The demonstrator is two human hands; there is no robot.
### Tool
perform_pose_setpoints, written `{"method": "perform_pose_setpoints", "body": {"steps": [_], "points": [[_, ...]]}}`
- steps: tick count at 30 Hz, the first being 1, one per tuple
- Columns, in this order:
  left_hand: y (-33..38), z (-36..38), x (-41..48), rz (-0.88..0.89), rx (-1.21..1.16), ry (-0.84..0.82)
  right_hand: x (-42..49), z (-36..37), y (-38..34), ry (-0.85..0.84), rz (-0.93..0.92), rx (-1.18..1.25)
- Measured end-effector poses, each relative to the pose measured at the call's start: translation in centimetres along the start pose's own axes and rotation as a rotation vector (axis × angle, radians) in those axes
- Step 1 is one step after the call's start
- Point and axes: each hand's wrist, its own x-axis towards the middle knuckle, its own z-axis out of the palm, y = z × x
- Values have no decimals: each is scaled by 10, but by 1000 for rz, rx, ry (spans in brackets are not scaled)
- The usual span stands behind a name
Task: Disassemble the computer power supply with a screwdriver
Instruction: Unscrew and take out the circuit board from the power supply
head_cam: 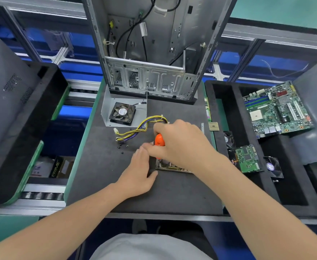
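Orange screwdriver (159, 140) over the power supply board (172, 168)
The right grip (182, 145) clamps its handle just above the board (mostly hidden); the left grip (139, 175), fingers straight, rests at its left edge, on the bench (172, 196) before the computer case (146, 77).

One wide-angle head cam, faces fwd + down onto dark mat (172, 194); close range, left hand (137, 177) and right hand (182, 145) mid-frame, PC chassis (146, 79) at top.

Near you on the tabletop (116, 184) lies the power supply board (174, 168). Behind it sit the cable bundle (140, 126), the fan (122, 113), then the case (146, 53). To your right, the motherboard (278, 109) rests in a tray (289, 188).
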Motion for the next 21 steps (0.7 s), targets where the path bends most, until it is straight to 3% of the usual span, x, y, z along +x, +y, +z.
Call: {"method": "perform_pose_setpoints", "body": {"steps": [6,18,21], "points": [[-12,17,4,59,172,127,-1,-21,8,-241,-97,61],[-10,23,9,31,270,123,-2,-38,16,-450,-167,-35],[-11,24,9,40,272,119,-4,-35,17,-409,-146,-68]]}}
